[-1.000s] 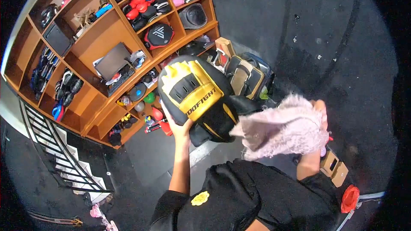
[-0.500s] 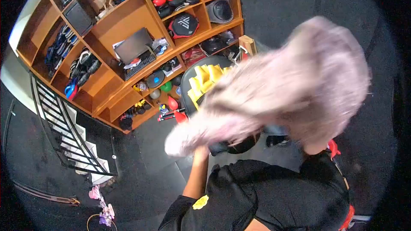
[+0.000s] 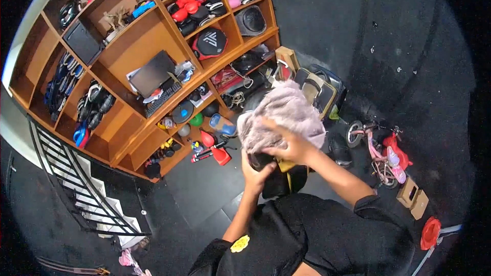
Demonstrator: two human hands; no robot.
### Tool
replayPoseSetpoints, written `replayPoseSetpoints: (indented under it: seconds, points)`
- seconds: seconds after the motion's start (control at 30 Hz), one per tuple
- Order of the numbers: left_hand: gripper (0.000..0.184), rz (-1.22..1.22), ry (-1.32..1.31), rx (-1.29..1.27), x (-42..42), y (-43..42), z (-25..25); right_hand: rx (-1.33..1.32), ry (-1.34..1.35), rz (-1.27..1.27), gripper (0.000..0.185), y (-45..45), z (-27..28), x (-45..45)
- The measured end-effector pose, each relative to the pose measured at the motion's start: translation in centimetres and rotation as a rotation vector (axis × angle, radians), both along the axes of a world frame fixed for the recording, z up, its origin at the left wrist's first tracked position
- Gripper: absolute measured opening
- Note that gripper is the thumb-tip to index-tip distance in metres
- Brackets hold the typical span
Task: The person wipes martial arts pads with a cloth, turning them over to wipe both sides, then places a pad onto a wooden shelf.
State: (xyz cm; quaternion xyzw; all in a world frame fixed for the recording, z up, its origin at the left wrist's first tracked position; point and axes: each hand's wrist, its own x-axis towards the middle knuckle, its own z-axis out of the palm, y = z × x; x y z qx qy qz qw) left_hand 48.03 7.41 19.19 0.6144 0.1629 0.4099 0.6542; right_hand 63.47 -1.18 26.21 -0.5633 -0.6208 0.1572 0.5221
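Observation:
A black and yellow padded mitt (image 3: pixel 285 181) is held in front of my chest, mostly hidden under a fluffy pinkish-grey cloth (image 3: pixel 286 117). My left hand (image 3: pixel 255 171) grips the mitt's lower left edge, with the thumb on its front. Over the mitt, my right hand (image 3: pixel 289 145) presses on the cloth, its fingers partly sunk into the fabric. The cloth is bunched and covers the mitt's upper part.
Wooden shelves (image 3: pixel 130 117) with gloves, pads and a monitor (image 3: pixel 152 74) stand at the left. Bags (image 3: pixel 319 92) lie beyond the mitt. A pink bicycle (image 3: pixel 381 158) and an open cardboard box (image 3: pixel 413 198) are at the right. A stair railing (image 3: pixel 76 184) is at lower left.
The cloth has swung from the right side over the mitt and is now bunched on it. My right hand has moved left with it, onto the mitt.

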Motion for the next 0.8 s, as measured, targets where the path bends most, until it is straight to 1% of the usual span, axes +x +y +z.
replayPoseSetpoints:
  seconds: [0.03, 0.07, 0.1, 0.17, 0.2, 0.27, 0.3, 0.37, 0.43, 0.57, 0.7, 0.77, 0.8]
  points:
    - [0.083, -0.024, -0.005, 0.06, -0.5, 0.2, 0.6, 0.033, -0.072, -0.171, 0.08, 0.1, 1.3, 0.2]
    - [0.079, -0.028, 0.092, 0.149, -1.4, 0.8, 0.5, -0.034, -0.159, -0.336, 0.087, -0.4, 2.6, -0.1]
    - [0.076, -0.053, 0.109, 0.131, -2.0, 1.0, 0.5, 0.031, -0.351, -0.482, 0.078, -0.1, 2.6, 0.0]
    - [0.073, -0.05, 0.146, 0.117, -2.7, 1.2, 1.4, 0.116, -0.18, -0.515, 0.066, 1.1, 2.0, 0.1]
    - [0.073, -0.059, 0.148, 0.116, -3.1, 1.6, 1.2, 0.21, -0.189, -0.549, 0.049, 1.7, 1.6, -0.2]
    - [0.072, -0.027, 0.106, 0.109, -3.5, 2.8, 0.0, 0.014, -0.134, -0.566, 0.038, 1.7, -0.2, -1.7]
    - [0.071, -0.009, 0.095, 0.077, -3.7, 3.4, -1.1, 0.153, -0.139, -0.549, 0.032, 2.1, -0.8, -2.9]
    - [0.071, -0.042, 0.095, 0.029, -4.2, 4.0, -1.4, 0.227, -0.198, -0.619, 0.031, 2.6, -1.6, -4.7]
    - [0.07, -0.085, 0.058, -0.016, -4.5, 4.3, -1.7, 0.17, -0.144, -0.652, 0.028, 2.1, -1.7, -5.8]
    - [0.07, -0.101, 0.166, 0.069, -5.2, 4.7, -2.3, 0.14, -0.069, -0.711, 0.025, 1.4, -3.2, -6.3]
    - [0.068, -0.106, 0.18, 0.079, -5.1, 4.6, -3.3, 0.028, -0.088, -0.759, 0.026, 0.5, -4.2, -6.1]
    - [0.068, -0.124, 0.17, 0.071, -4.9, 4.4, -4.5, -0.022, -0.107, -0.728, 0.024, 0.0, -4.6, -5.5]
    - [0.067, -0.139, 0.164, 0.069, -4.9, 4.3, -5.1, -0.069, -0.064, -0.711, 0.029, -0.5, -4.8, -5.2]
